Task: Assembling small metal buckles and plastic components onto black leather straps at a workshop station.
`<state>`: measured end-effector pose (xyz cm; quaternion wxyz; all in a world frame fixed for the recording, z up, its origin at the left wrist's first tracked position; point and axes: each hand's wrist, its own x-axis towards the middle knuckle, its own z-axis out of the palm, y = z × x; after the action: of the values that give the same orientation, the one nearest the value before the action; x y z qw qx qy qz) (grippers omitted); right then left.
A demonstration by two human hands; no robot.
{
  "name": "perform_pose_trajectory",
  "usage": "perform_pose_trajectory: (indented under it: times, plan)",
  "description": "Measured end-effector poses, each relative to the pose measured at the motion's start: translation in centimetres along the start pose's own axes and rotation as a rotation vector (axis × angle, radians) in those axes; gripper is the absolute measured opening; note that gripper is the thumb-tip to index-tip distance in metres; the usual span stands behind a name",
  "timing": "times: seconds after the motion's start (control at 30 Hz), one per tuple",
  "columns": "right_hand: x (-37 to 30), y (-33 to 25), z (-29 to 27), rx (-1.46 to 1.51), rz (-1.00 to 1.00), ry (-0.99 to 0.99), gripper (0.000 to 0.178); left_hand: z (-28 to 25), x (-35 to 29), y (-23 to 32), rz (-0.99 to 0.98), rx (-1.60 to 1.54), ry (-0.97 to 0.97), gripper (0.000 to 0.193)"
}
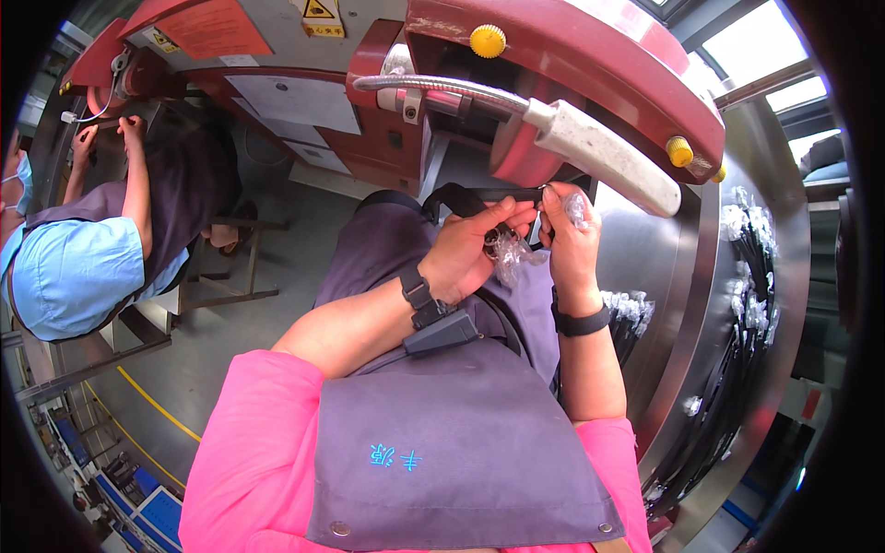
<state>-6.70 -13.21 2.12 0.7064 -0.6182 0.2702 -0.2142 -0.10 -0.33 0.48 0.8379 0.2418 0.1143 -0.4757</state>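
A narrow black strap [452, 198] runs between my two hands, below a red machine [572, 46] and its red wheel [521, 152]. My left hand [458, 253] is closed on the strap with thumb and fingers, and crumpled clear plastic wrap [513, 258] hangs beside its fingertips. Thumb and fingertips of my right hand [573, 253] pinch the strap a little farther right. More clear plastic [577, 210] shows at the back of that hand. What the plastic covers is hard to make out. The strap's left part loops down over my dark apron [433, 405].
A pale, blunt-ended lamp [608, 157] on a metal gooseneck [442, 86] hangs just above my right hand. Black straps with plastic-wrapped ends [751, 304] lie along the metal bench at right; another bunch [629, 313] is nearer. At left, a co-worker [83, 267] sits at a similar machine.
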Motion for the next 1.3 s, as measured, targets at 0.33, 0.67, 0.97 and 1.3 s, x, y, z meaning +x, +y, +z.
perform_pose_trajectory:
  times: [0.33,0.67,0.97,1.3]
  plan:
    - [0.4,0.4,0.0,0.049,-0.004,0.014,0.013,0.0,0.2,0.1,-0.028,0.014,-0.012,0.028]
    - [-0.7,-0.3,-1.6,-0.385,-0.387,-0.081,0.015,0.1,-0.3,-0.2,-0.071,-0.015,-0.062,0.026]
    - [-2.6,-2.4,-2.1,-0.837,-0.626,-0.332,0.033,-1.9,-0.1,0.5,-0.115,0.109,-0.108,0.022]
    - [-1.9,-1.3,-1.7,-0.648,-0.502,-0.039,0.014,-1.5,0.0,0.0,0.008,0.142,-0.081,0.016]
